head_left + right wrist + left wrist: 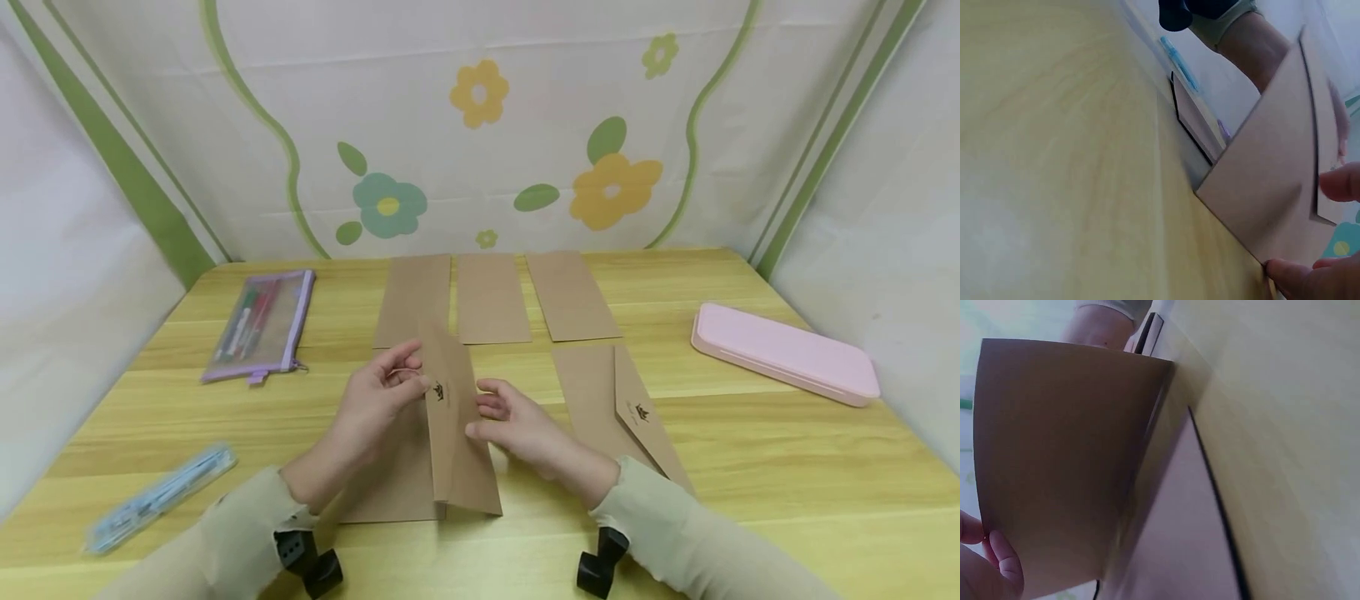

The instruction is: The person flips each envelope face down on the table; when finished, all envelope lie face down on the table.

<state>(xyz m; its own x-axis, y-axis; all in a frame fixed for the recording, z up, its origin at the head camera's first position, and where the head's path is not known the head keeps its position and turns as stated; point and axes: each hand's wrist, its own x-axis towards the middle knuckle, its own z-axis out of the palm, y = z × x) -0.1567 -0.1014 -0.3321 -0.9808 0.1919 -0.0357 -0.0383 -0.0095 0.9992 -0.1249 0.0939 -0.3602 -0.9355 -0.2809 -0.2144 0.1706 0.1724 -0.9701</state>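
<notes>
In the head view my left hand (382, 396) pinches the left edge of a brown kraft paper envelope (468, 450), standing tilted on its long side. Its flap bears a small black crown print. At the opposite edge my right hand (525, 425) has loosely bent fingers, with the thumb touching the paper. The left wrist view shows the envelope's plain broad face (1072, 450). In the right wrist view, fingertips (1341, 181) lie by the flap. Another brown envelope (390, 483) lies flat beneath, partly covered. To the right is an envelope with a crown-printed flap (645, 417).
Three brown envelopes, left (412, 296), middle (491, 300) and right (573, 296), line the table's back. A mesh pouch of pens (258, 325) and a blue packet (161, 496) lie left. A pink case (783, 354) lies right. Fabric walls (480, 167) surround the table.
</notes>
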